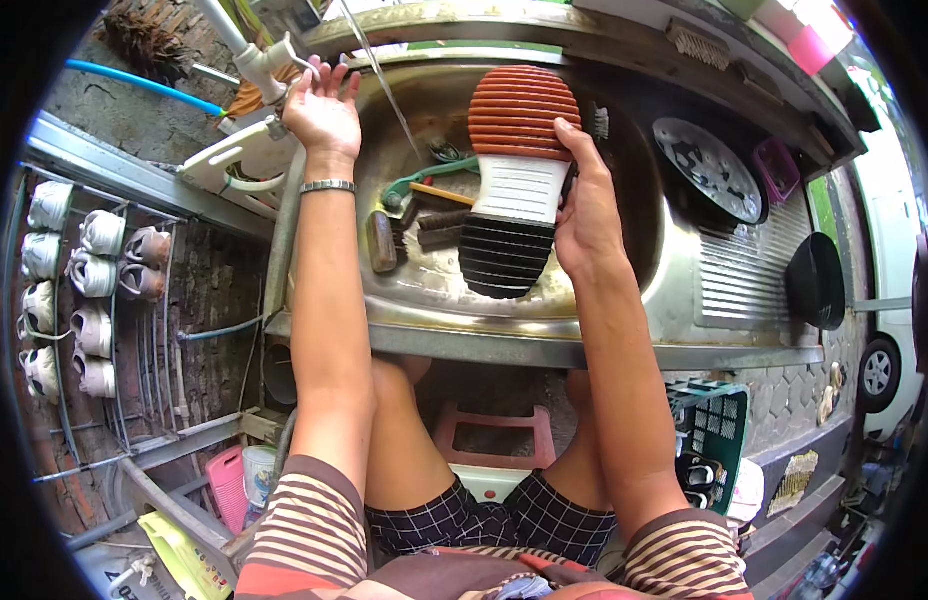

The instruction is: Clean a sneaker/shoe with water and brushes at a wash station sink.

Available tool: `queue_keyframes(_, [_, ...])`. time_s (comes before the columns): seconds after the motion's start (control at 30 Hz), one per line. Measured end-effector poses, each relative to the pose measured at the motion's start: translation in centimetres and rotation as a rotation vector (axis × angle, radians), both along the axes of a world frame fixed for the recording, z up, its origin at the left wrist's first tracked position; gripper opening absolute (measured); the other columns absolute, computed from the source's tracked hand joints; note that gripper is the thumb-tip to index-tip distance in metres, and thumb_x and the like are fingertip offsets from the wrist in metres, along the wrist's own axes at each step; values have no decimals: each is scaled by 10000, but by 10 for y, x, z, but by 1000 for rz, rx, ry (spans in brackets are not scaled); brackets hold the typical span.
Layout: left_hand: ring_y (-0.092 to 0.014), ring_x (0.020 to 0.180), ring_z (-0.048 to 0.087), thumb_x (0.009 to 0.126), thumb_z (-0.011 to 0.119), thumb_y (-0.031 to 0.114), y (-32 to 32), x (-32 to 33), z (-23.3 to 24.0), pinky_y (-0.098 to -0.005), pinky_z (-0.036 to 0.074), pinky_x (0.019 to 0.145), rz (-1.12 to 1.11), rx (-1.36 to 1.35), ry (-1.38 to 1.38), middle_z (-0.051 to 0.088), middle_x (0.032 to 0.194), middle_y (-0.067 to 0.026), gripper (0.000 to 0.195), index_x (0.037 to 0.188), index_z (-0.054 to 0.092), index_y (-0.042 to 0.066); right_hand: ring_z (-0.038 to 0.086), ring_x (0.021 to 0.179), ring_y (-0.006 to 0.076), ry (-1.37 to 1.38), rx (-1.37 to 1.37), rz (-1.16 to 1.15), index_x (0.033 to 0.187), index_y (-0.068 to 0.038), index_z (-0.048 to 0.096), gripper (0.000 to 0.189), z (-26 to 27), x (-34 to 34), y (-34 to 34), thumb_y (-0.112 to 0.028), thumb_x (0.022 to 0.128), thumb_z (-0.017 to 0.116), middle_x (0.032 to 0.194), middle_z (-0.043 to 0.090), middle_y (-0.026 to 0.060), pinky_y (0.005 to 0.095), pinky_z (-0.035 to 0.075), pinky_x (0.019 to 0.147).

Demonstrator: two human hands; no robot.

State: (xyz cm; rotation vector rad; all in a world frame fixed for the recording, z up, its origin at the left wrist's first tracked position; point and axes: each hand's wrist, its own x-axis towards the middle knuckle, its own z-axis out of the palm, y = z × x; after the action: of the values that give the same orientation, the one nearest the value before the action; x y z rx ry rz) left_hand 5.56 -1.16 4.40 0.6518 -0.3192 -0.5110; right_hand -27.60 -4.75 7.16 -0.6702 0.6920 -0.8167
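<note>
My right hand [591, 195] grips a shoe by its side, with the ridged red, white and black sole [520, 184] turned up over the stainless steel sink [426, 300]. My left hand [325, 112] is palm up beside the white plastic tap [265, 67], fingers spread near its handle; whether they touch it is unclear. A thin stream of water [381, 79] falls into the basin. Below and left of the shoe lie a green-handled brush [426, 178], a wooden-backed brush [383, 241] and a dark-bristled brush [443, 229]. The shoe's upper is hidden.
On the right stand a black basin of suds [708, 169], a small purple basket [777, 171] and a black bowl [815, 281] by the ribbed drainboard [741, 281]. A rack of shoes [96, 255] is at left. A green crate [723, 427] holding shoes stands below right.
</note>
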Motion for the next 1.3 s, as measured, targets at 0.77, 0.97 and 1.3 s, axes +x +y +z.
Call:
queue_keyframes(0.77, [-181, 1243, 575, 1055, 651, 210, 110, -254, -3, -344, 416, 1122, -253, 282, -438, 614, 1362, -108, 482, 1455, 478, 5, 493, 760, 72, 291, -444, 408, 1090, -68, 685, 578, 33, -44, 14, -606, 886, 740, 856, 576, -13, 255, 372, 668])
queue_keyframes(0.97, [-181, 1236, 583, 1041, 670, 201, 109, -256, -4, -337, 412, 1111, -196, 250, -472, 625, 1342, -108, 492, 1448, 480, 0, 558, 964, 153, 319, -442, 364, 1169, -66, 710, 606, 47, -42, 16, -630, 995, 577, 1049, 659, 33, 365, 430, 918])
queue_keyframes(1.3, [-179, 1256, 566, 1028, 677, 166, 123, -254, -11, -347, 393, 1128, -180, 244, -434, 614, 1361, -105, 485, 1443, 479, 13, 384, 579, 31, 148, -239, 385, 857, -118, 609, 486, 38, -23, 16, -570, 1029, 564, 689, 479, -67, 219, 271, 509])
